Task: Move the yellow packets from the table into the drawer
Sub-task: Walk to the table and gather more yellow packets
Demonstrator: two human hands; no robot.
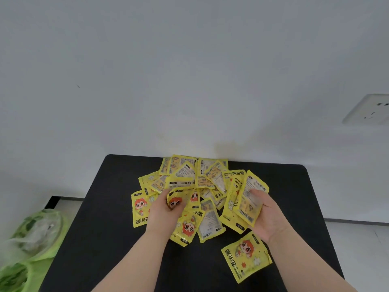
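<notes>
Several yellow packets with a red-haired cartoon figure lie heaped on a black table, against the white wall. My left hand reaches into the middle of the heap and grips one packet by its edge. My right hand, palm up at the heap's right side, holds a packet that stands tilted against its fingers. One packet lies apart near the front right, below my right wrist. No drawer is in view.
Green and clear plastic bags sit on the floor left of the table. A white wall socket is at the right. Pale floor shows beyond the table's right edge.
</notes>
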